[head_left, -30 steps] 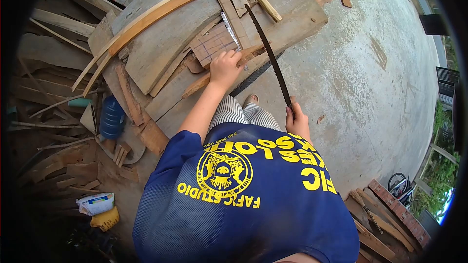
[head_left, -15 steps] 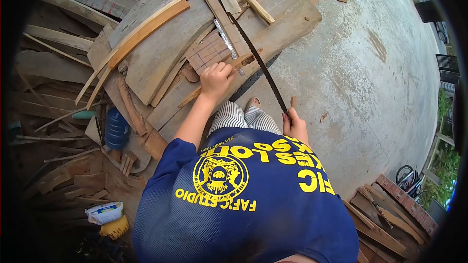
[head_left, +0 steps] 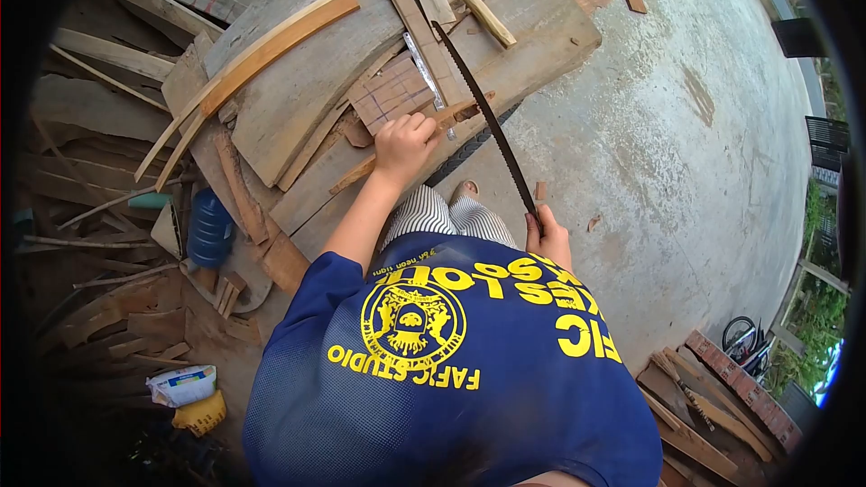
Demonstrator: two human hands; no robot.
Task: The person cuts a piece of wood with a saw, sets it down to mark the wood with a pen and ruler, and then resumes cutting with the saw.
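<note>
My left hand [head_left: 404,146] is closed round a narrow strip of wood [head_left: 354,175] near the edge of the plank-covered bench. My right hand [head_left: 548,239] grips the near end of a long, dark, curved saw [head_left: 492,122]. The saw's toothed blade crosses the strip's far end, to the right of my left hand. Just beyond my left hand lie a metal ruler [head_left: 424,70] and a wooden block with drawn lines [head_left: 390,92]. A hammer [head_left: 483,12] rests farther back on the planks.
Long planks [head_left: 302,90] cover the bench. At the left are a blue water jug [head_left: 209,228] and piles of scrap wood [head_left: 117,54]. More boards [head_left: 695,433] lie at the lower right. A bicycle [head_left: 741,339] stands on the right, beyond the concrete floor [head_left: 649,162].
The saw has shifted left and toward my body from where it was a second ago. My left hand has moved slightly left and down, still holding the strip.
</note>
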